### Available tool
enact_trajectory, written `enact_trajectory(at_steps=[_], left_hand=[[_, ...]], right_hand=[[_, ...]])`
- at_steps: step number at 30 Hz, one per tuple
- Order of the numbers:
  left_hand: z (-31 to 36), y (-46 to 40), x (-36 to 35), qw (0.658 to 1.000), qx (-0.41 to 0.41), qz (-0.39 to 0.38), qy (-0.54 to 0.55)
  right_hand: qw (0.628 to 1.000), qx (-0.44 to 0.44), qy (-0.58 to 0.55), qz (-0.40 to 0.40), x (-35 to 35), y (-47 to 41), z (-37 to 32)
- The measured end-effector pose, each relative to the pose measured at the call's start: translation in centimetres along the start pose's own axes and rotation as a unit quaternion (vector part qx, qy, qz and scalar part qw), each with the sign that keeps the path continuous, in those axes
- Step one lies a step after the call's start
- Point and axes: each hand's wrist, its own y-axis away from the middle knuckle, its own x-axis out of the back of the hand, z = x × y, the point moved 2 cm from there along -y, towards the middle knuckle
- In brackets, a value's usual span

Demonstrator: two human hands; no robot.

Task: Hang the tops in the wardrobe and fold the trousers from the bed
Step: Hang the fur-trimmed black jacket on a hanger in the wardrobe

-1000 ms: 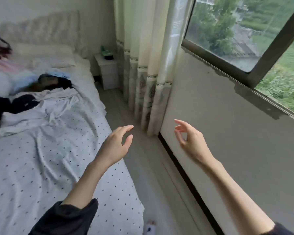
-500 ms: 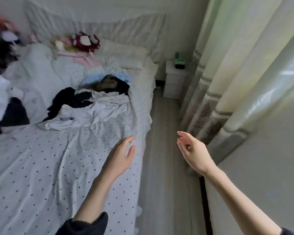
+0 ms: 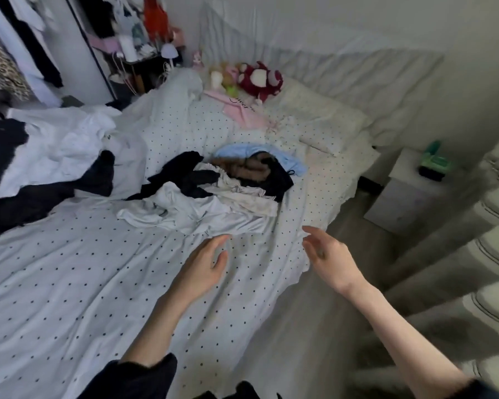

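Note:
A heap of clothes (image 3: 213,191) lies mid-bed: white, black, brown and light blue garments tangled together. A second heap of white and black clothes (image 3: 49,156) spreads over the bed's left side. My left hand (image 3: 205,266) hovers above the dotted sheet (image 3: 69,283), just short of the nearer heap, fingers relaxed and empty. My right hand (image 3: 329,257) hangs over the bed's right edge, fingers loosely spread, holding nothing. The wardrobe (image 3: 26,44) with hanging garments stands at the far left.
Plush toys (image 3: 254,77) and a pillow (image 3: 314,122) sit at the bed's head. A white nightstand (image 3: 409,191) with a green box stands right of the bed. Curtains (image 3: 478,254) hang along the right, with a strip of floor between.
The view has swung left from the window and wall to the bed. Both hands have moved with it, from over the floor to over the bed's right side, still empty.

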Motion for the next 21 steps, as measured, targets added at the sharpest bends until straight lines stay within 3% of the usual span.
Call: enact_trajectory(at_steps=[6,14,21], left_hand=[[-2.7,-9.8,-1.3,0.992,0.106,0.057,0.026],[-4.4,-25.1,-4.0,0.987,0.155,0.027,0.022],[-4.5,-33.0,-6.4,0.973,0.209,0.071,0.060]], right_hand=[[0.994,0.037,0.013,-0.106,-0.7,-13.7,2.7],[0.981,0.053,0.051,-0.179,-1.6,-31.4,4.3],[0.970,-0.022,0.118,-0.213,-5.4,-44.5,7.4]])
